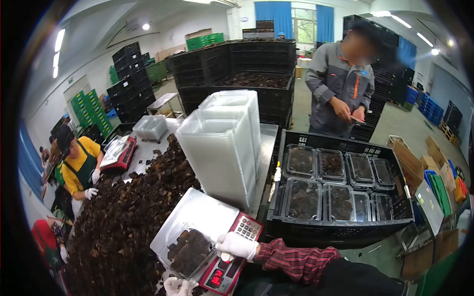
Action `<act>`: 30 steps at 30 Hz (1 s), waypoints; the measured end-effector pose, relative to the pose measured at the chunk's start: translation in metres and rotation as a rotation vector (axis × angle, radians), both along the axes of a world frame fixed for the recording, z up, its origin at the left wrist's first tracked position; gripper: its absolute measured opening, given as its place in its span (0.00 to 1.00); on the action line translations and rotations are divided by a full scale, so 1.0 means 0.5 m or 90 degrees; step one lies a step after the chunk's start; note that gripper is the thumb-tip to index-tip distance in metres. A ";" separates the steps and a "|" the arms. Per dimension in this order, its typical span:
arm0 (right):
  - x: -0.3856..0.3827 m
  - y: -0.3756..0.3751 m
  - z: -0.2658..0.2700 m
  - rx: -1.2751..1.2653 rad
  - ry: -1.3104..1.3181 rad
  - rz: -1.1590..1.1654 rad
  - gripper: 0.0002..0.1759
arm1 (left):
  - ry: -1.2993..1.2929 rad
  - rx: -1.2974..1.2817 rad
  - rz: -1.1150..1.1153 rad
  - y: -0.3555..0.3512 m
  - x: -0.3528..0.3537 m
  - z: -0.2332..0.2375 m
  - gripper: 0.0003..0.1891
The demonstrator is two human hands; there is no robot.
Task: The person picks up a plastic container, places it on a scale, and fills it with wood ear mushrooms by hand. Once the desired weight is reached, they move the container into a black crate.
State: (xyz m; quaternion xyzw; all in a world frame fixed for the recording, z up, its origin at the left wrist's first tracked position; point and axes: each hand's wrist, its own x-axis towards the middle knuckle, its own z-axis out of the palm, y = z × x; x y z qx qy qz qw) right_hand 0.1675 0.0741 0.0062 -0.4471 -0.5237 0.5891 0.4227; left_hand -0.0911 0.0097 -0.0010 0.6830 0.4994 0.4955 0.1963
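A clear plastic box (189, 252) partly filled with dark brown, fungus-like pieces sits on the metal pan of a red and white digital scale (248, 228). The scale's red display is lit. My right hand (238, 245), in a white glove and red plaid sleeve, has its fingers closed at the box's right edge, over the scale's panel. At the bottom of the view, my left hand (178, 286), also gloved, curls its fingers at the box's near edge; part of it is cut off. A large heap of the same dark pieces (123, 222) spreads left of the scale.
Tall stacks of clear boxes (217, 148) stand behind the scale. At right, a black crate (340, 237) holds several filled, lidded boxes. A person in a grey jacket (340, 84) stands beyond it. Another in yellow (81, 155) works at left, beside a second scale (121, 153).
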 end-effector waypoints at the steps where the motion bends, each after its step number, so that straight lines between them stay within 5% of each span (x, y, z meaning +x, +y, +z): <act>1: 0.001 -0.011 0.012 -0.040 0.011 0.007 0.10 | -0.412 -0.216 0.029 -0.016 0.039 0.049 0.13; 2: 0.003 -0.026 0.024 -0.034 0.044 -0.006 0.10 | 0.094 0.030 -0.092 0.011 -0.011 0.005 0.11; 4: 0.032 -0.062 0.074 -0.027 0.138 -0.043 0.10 | -0.534 -0.338 0.011 -0.016 0.062 0.048 0.14; 6: 0.103 -0.110 0.152 -0.003 0.099 -0.127 0.08 | -0.510 -0.369 0.017 -0.044 0.154 0.133 0.18; 8: 0.208 -0.184 0.228 -0.033 0.150 -0.271 0.08 | -0.434 -0.501 -0.203 -0.046 0.158 0.096 0.21; 9: 0.267 -0.212 0.207 0.188 -0.034 -0.369 0.07 | -0.404 -0.516 -0.251 -0.051 0.171 0.077 0.22; 11: 0.339 -0.324 0.279 0.065 0.087 -0.592 0.06 | -0.334 -0.467 -0.322 -0.070 0.197 0.043 0.23; 12: 0.371 -0.372 0.281 0.226 -0.163 -0.645 0.09 | -0.291 -0.448 -0.349 -0.075 0.206 0.036 0.23; 13: 0.385 -0.407 0.289 0.145 0.002 -0.779 0.12 | -0.291 -0.467 -0.373 -0.077 0.209 0.008 0.23; 14: 0.411 -0.443 0.274 0.173 -0.079 -0.846 0.10 | -0.289 -0.487 -0.397 -0.081 0.215 0.001 0.22; 18: 0.514 -0.521 0.178 0.213 0.109 -1.040 0.12 | -0.280 -0.533 -0.459 -0.104 0.222 -0.026 0.17; 20: 0.559 -0.540 0.127 0.053 0.117 -0.931 0.16 | -0.277 -0.537 -0.470 -0.107 0.223 -0.040 0.16; 23: 0.559 -0.573 0.169 -0.254 -0.166 -0.635 0.20 | -0.265 -0.547 -0.469 -0.110 0.222 -0.064 0.15; 27: 0.565 -0.564 0.223 -0.241 -0.303 -0.595 0.23 | -0.204 -0.510 -0.479 -0.116 0.225 -0.097 0.14; 30: 0.637 -0.538 0.190 -0.139 -0.418 -0.587 0.21 | -0.038 -0.327 -0.503 -0.124 0.240 -0.115 0.12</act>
